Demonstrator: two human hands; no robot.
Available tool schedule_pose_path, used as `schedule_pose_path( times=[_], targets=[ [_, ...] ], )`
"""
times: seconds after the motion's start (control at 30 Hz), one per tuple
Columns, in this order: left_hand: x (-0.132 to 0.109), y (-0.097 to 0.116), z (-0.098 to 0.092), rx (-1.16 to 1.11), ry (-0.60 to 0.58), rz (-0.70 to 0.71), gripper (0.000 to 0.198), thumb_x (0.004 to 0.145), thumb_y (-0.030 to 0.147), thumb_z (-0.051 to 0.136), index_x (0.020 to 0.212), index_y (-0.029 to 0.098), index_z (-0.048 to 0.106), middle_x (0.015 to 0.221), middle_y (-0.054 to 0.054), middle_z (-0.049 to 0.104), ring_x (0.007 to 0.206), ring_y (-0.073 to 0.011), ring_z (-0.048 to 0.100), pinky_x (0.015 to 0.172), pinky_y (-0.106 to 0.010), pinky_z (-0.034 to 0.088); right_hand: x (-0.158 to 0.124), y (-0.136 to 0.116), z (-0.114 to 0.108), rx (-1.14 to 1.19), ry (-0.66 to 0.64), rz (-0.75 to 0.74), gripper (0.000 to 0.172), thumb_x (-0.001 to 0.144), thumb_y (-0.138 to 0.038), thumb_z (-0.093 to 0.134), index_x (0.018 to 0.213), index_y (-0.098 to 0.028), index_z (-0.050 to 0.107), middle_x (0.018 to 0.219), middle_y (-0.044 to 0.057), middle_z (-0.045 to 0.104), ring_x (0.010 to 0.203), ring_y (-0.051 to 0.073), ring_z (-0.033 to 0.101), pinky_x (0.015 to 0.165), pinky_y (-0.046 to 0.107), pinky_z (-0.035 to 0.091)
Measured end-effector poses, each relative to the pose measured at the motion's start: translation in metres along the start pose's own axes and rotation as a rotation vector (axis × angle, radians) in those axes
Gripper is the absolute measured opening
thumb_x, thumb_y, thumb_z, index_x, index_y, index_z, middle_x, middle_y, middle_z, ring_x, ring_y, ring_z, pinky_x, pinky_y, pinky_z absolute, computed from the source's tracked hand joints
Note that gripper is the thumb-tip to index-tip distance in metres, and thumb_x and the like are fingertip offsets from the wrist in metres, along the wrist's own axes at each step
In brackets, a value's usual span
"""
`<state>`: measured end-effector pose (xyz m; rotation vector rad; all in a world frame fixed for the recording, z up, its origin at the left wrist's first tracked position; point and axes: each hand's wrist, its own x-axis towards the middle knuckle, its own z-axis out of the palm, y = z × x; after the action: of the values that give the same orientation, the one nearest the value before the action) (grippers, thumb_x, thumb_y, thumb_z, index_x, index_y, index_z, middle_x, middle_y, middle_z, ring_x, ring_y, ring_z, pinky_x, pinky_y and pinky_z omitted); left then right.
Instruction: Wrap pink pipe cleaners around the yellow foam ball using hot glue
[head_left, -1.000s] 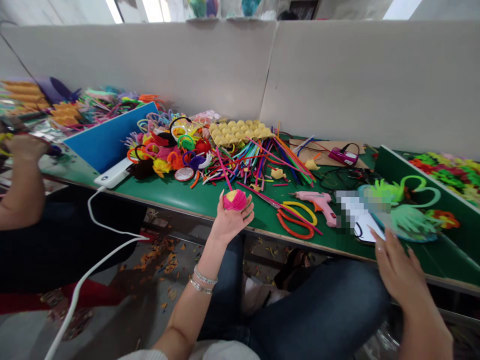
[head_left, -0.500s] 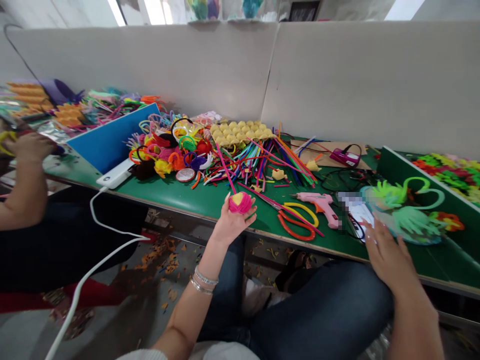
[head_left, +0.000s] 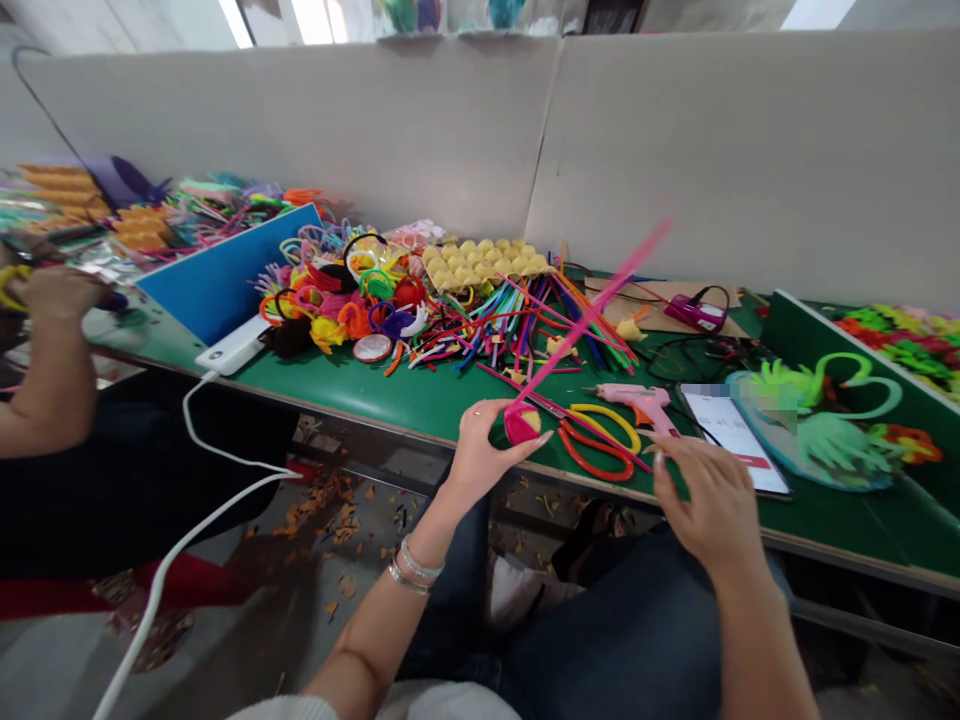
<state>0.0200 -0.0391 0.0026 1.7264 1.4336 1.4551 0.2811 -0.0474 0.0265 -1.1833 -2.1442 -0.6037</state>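
My left hand holds a pink fuzzy ball with a yellow patch, its fingers curled round it at the table's front edge. A long pink pipe cleaner rises from the ball up to the right. My right hand holds nothing, fingers apart, over the front edge beside the phone and near the handle of the pink glue gun. Between my hands lie scissors with one yellow and one orange handle, crossed by a pink stem.
Colourful pipe cleaners, a yellow egg tray and fuzzy pieces crowd the back. Dividers stand left and right. Green fuzzy shapes lie at right. Another person's hand works at far left.
My left hand has moved right and turned, tilting the pink stem to the upper right. My right hand has moved left from the phone, towards the glue gun and scissors.
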Motion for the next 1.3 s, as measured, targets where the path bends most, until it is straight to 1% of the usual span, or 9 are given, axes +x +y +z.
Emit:
schedule_pose_path(
  times=[0.1, 0.2, 0.3, 0.47, 0.67, 0.9, 1.03, 1.17, 1.3],
  targets=[
    [0.000, -0.005, 0.001, 0.234, 0.100, 0.159, 0.043, 0.067, 0.040, 0.071, 0.103, 0.022, 0.058, 0.102, -0.006, 0.065, 0.105, -0.0225, 0.055, 0.102, -0.045, 0.032, 0.006, -0.012, 0.008, 0.007, -0.033, -0.085, 0.024, 0.082, -0.019, 0.052, 0.105, -0.018, 0.058, 0.090, 0.006, 0.069, 0.089, 0.020, 0.060, 0.086, 0.033, 0.041],
    [0.001, -0.012, -0.001, 0.371, 0.187, 0.233, 0.039, 0.070, 0.035, 0.070, 0.105, 0.024, 0.058, 0.103, -0.005, 0.065, 0.106, -0.0224, 0.054, 0.105, -0.047, 0.028, 0.007, -0.014, 0.020, 0.004, -0.127, -0.100, 0.024, 0.085, -0.023, 0.050, 0.106, -0.018, 0.059, 0.095, 0.007, 0.068, 0.093, 0.021, 0.059, 0.087, 0.034, 0.040],
    [0.000, -0.016, -0.002, 0.436, 0.247, 0.275, 0.040, 0.069, 0.030, 0.070, 0.107, 0.026, 0.058, 0.104, -0.005, 0.063, 0.106, -0.0225, 0.053, 0.105, -0.047, 0.029, 0.006, -0.011, 0.029, 0.019, -0.196, -0.101, 0.028, 0.087, -0.027, 0.046, 0.111, -0.017, 0.058, 0.102, 0.008, 0.067, 0.098, 0.022, 0.058, 0.089, 0.036, 0.039],
    [0.000, -0.016, -0.003, 0.446, 0.269, 0.313, 0.042, 0.068, 0.028, 0.071, 0.108, 0.026, 0.057, 0.104, -0.004, 0.062, 0.104, -0.0222, 0.054, 0.104, -0.047, 0.030, 0.004, -0.009, 0.036, 0.051, -0.266, -0.034, 0.035, 0.087, -0.034, 0.045, 0.116, -0.017, 0.057, 0.109, 0.009, 0.065, 0.101, 0.023, 0.058, 0.088, 0.037, 0.041],
    [0.001, -0.015, -0.004, 0.457, 0.268, 0.315, 0.042, 0.068, 0.030, 0.071, 0.107, 0.026, 0.057, 0.104, -0.005, 0.063, 0.105, -0.0229, 0.053, 0.105, -0.048, 0.028, 0.004, -0.006, 0.040, 0.022, -0.302, 0.031, 0.035, 0.086, -0.035, 0.047, 0.115, -0.018, 0.057, 0.110, 0.008, 0.064, 0.100, 0.023, 0.058, 0.089, 0.038, 0.043],
    [0.001, -0.014, -0.004, 0.474, 0.288, 0.309, 0.040, 0.068, 0.033, 0.070, 0.106, 0.026, 0.058, 0.101, -0.005, 0.064, 0.104, -0.0234, 0.053, 0.107, -0.049, 0.024, -0.002, 0.003, 0.050, 0.087, -0.174, -0.028, 0.034, 0.088, -0.027, 0.045, 0.119, -0.016, 0.051, 0.104, 0.010, 0.066, 0.097, 0.022, 0.060, 0.086, 0.036, 0.045],
    [0.002, -0.014, -0.003, 0.440, 0.275, 0.274, 0.039, 0.069, 0.036, 0.070, 0.105, 0.025, 0.059, 0.101, -0.004, 0.064, 0.104, -0.0226, 0.054, 0.107, -0.049, 0.024, -0.002, 0.002, 0.049, 0.057, -0.119, -0.005, 0.032, 0.087, -0.025, 0.047, 0.118, -0.019, 0.051, 0.096, 0.008, 0.067, 0.091, 0.023, 0.060, 0.083, 0.038, 0.044],
    [0.006, -0.015, -0.003, 0.343, 0.219, 0.177, 0.039, 0.069, 0.038, 0.070, 0.104, 0.023, 0.059, 0.101, -0.005, 0.064, 0.103, -0.0217, 0.055, 0.104, -0.046, 0.029, 0.003, 0.000, 0.045, 0.178, -0.195, 0.073, 0.032, 0.088, -0.028, 0.044, 0.118, -0.019, 0.050, 0.085, 0.006, 0.065, 0.078, 0.020, 0.060, 0.077, 0.036, 0.045],
    [0.009, -0.013, -0.008, 0.267, 0.243, 0.100, 0.040, 0.070, 0.038, 0.069, 0.105, 0.023, 0.058, 0.102, -0.006, 0.063, 0.103, -0.0213, 0.053, 0.096, -0.040, 0.037, 0.006, -0.003, 0.042, 0.277, -0.341, 0.159, 0.031, 0.088, -0.035, 0.044, 0.110, -0.017, 0.055, 0.069, 0.003, 0.059, 0.063, 0.017, 0.056, 0.065, 0.033, 0.044]
  ],
)
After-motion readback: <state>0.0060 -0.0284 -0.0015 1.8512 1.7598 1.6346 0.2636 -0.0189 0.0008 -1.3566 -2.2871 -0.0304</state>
